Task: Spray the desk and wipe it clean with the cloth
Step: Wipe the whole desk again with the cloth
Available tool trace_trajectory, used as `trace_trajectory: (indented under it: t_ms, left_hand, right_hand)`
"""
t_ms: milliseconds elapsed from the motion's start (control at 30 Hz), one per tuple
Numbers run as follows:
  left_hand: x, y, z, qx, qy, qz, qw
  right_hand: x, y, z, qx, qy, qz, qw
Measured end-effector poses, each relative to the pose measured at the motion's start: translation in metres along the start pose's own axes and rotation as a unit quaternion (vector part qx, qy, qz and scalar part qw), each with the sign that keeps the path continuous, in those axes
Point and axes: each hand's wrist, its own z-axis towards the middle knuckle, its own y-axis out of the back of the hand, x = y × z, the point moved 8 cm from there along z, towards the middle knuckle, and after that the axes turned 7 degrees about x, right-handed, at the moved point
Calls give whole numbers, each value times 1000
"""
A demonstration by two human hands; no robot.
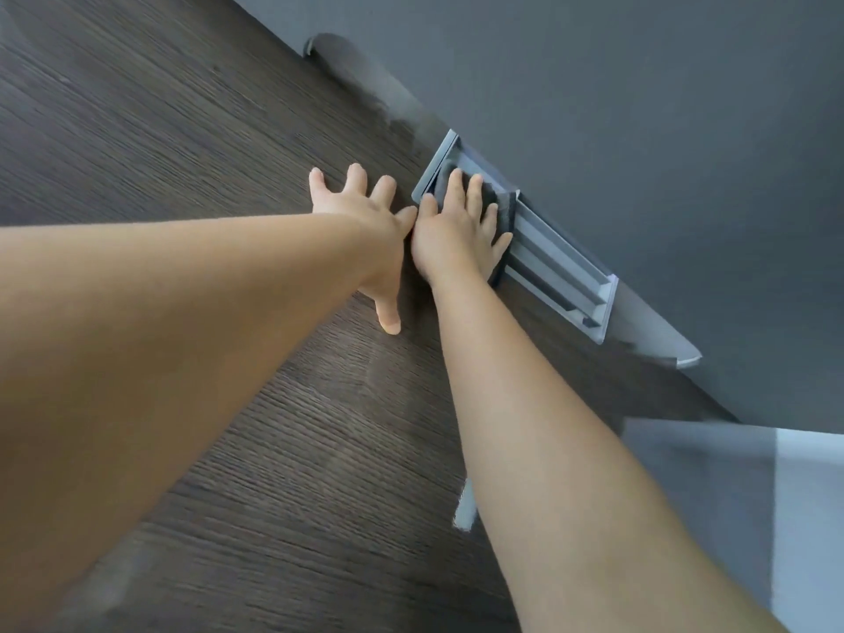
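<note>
Fingers (475, 194) of the right hand (450, 239) lie nearly straight, pressing the dark cloth (500, 204) onto the grey cable cover (561, 276) at the back edge of the worktop (182, 130), against the wall (639, 107). Just beside it the left hand (365, 221) rests spread flat on the wood, holding nothing. Wiping looks under way; next, I judge, the cloth needs dragging along the cover's ridges with steady pressure.

Dark grey wall (639, 107) fills the upper right. Grey ribbed plastic cover (561, 276) lies along the wall's base. Pale grey panel (730, 495) at lower right, blurred.
</note>
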Motion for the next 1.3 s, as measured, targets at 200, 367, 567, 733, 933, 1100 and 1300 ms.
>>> trace_trajectory:
  t_ms: [200, 367, 567, 733, 933, 1100, 1300]
  left_hand:
    - [1, -1, -2, 3, -6, -8, 1000]
    - [1, -2, -1, 2, -6, -11, 1000]
    - [1, -1, -1, 2, -5, -11, 1000]
    - [1, 0, -3, 0, -5, -14, 1000]
    - [2, 1, -6, -10, -8, -21, 1000]
    - [4, 0, -5, -13, -11, -28, 999]
    - [4, 0, -3, -12, -10, -21, 1000]
  right_hand:
    - [5, 14, 21, 16, -26, 23, 999]
    - [-7, 3, 5, 5, -22, 25, 999]
    - [-4, 17, 22, -2, -26, 13, 1000]
    - [-9, 8, 7, -5, -25, -4, 1000]
    - [-9, 6, 0, -1, -11, 3, 1000]
    - [-14, 14, -1, -16, 38, -6, 999]
    - [-13, 9, -15, -50, 86, 4, 995]
